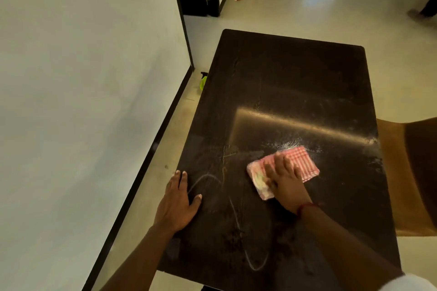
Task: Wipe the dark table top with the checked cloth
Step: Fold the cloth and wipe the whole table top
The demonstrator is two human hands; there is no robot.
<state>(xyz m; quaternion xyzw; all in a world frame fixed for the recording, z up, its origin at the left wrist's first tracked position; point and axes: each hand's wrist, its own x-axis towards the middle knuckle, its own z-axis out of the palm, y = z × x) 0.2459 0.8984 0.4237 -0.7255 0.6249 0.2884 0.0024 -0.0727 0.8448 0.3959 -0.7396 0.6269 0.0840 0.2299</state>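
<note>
head view: wiping in progress, checked cloth pressed flat on the dark surface under the right hand.

head view, detail: the folded pink-and-white cloth lies right of centre in the near half of the surface, at the edge of a pale wet or powdery patch; the right grip is released, palm and fingers spread on the cloth rather than clenched around it. the left hand lies flat near the surface's left edge, grip released and grasping nothing, apparently as a brace. pale curved streaks cross the near part between the hands. judged step: mid-wipe. the next move calls for steady downward pressure while sweeping through the patch and the streaks, keeping the cloth folded.
</note>
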